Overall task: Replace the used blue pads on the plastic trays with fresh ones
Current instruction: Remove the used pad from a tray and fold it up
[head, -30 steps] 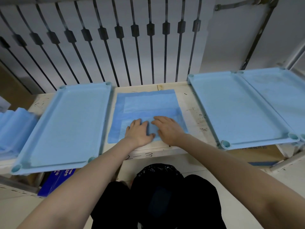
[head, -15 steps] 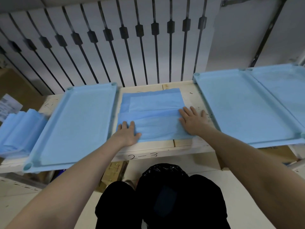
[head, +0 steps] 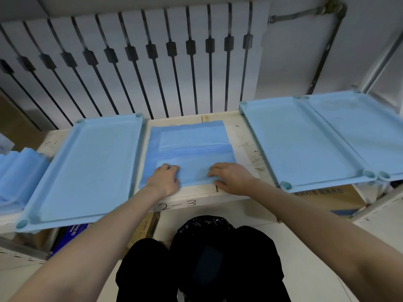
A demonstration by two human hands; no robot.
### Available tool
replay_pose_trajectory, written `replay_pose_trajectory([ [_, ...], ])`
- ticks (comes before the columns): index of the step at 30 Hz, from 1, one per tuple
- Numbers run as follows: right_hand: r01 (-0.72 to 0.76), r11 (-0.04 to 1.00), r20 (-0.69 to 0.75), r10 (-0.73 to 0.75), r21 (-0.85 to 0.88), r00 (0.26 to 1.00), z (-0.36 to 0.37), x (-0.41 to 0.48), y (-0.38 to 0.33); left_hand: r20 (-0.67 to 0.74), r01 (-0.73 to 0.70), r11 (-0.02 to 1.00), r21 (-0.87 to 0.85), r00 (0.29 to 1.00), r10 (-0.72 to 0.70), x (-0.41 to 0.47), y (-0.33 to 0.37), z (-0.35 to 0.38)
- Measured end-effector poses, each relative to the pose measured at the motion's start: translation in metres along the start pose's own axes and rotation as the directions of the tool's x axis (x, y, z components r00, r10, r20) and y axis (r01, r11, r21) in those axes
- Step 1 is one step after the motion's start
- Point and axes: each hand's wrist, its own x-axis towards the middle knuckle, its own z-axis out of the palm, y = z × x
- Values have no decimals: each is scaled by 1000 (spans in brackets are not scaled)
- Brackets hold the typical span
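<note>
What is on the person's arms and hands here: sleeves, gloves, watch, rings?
The left arm and right arm are bare, with no sleeves in view. The left hand and right hand are ungloved, with no watch, band or ring visible.

Resting left grip and right grip on a folded blue pad at the tabletop's front edge, between left tray and right tray.

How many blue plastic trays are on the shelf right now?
3. The left tray lies left of the folded pad; the middle-right tray lies right of it; the far-right tray adjoins that, cut off by the frame edge. More may be hidden.
</note>
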Motion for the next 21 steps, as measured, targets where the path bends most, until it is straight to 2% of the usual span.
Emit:
replay_pose_trajectory([
  [2,-60,998,-44,59,-29,997,-4,-14,12,24,93,995,23,995,-94,-3,-9,-7],
  [5,-65,985,-54,58,-157,997,-10,-27,19,17,169,977,129,985,-172,-12,-7,-16],
  [6,-52,979,-54,42,-199,998,-11,-28,19,-4,153,976,155,988,-154,-15,-3,-19],
  [8,-36,960,-65,19,-278,998,-13,-30,18,-24,36,986,161,999,-32,-15,6,-18],
  [10,-41,943,-82,15,-330,997,-14,-28,14,26,-102,988,116,995,100,-15,17,-15],
  [12,-63,930,-75,38,-363,996,-12,-23,8,82,-142,986,87,987,135,-15,27,-13],
  [17,-213,964,-48,208,-159,977,-22,-17,-1,77,-93,987,128,994,83,-15,37,-13],
  [21,-194,981,-85,195,20,977,-38,-18,-4,-61,-69,979,192,995,82,-17,40,-14],
])
